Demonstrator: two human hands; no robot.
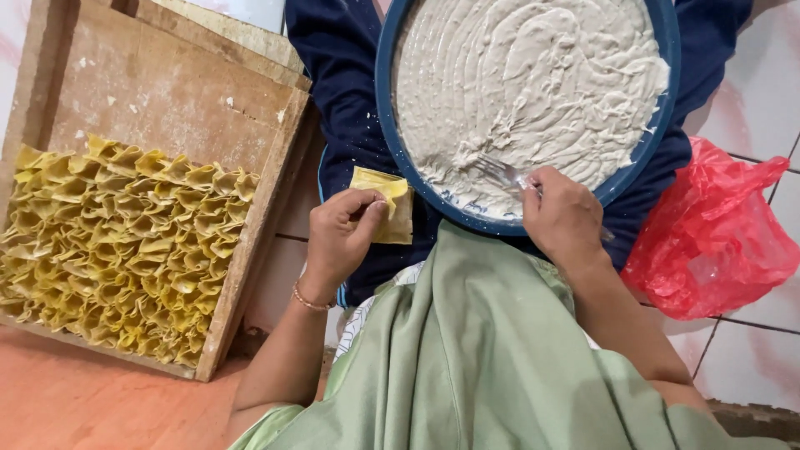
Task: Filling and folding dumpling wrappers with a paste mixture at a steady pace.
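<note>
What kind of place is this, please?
Probably a home or small food workshop floor: a blue basin of pale filling, a wooden tray of folded yellow dumplings, and tiled flooring.

Quick count: 2 hands, left hand (340,237) and right hand (562,218). 1 fork (500,172). 1 blue basin (385,100) of pale filling. 1 loose yellow wrapper (385,204). 1 wooden tray (158,92), folded dumplings (117,242) on it too many to count, dozens approx. 1 red plastic bag (712,233). 1 bracelet (308,302).
</note>
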